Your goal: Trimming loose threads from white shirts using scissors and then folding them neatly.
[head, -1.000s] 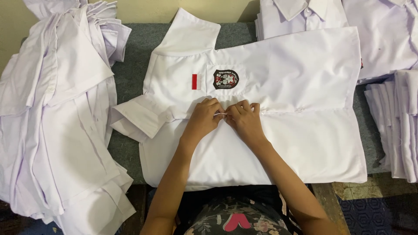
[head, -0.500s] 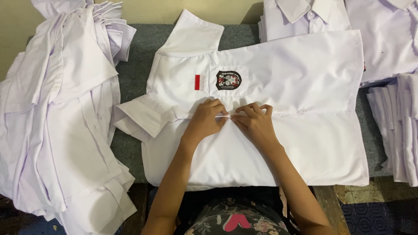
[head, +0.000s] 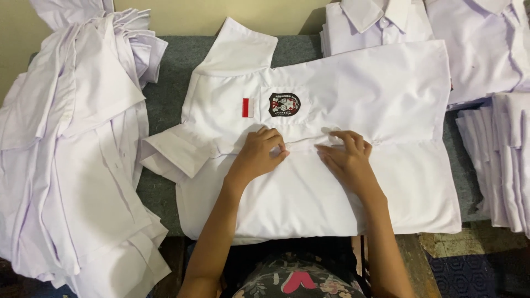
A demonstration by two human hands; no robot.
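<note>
Your tabletop [head: 171, 83] is covered in a grey, felt-like mat, and only narrow strips of it show: one band left of the shirt you are working on and a sliver at the right edge. The loose heap of white shirts [head: 72, 165] on your left is the biggest thing here, rumpled and spilling over the near left corner, so you have little free room that way. The white shirt [head: 386, 99] lies flat across the middle, collar end to your left, hem near the right edge; its near edge hangs just over the front of the tabletop. The cloth is smooth and thin, with soft creases. One short sleeve [head: 176, 152] juts towards the heap, the other points to the far wall. A neat stack of folded shirts [head: 502, 160] touches the right side, and more folded shirts [head: 375, 25] crowd the far right corner. A black shield-shaped badge [head: 284, 104] sits on the chest pocket, with a small red-and-white patch [head: 248, 107] beside it. Your left hand [head: 259, 154] and right hand [head: 345, 157] rest apart on the button strip, fingers pressed down on the cloth; whether they pinch it, you cannot tell.
</note>
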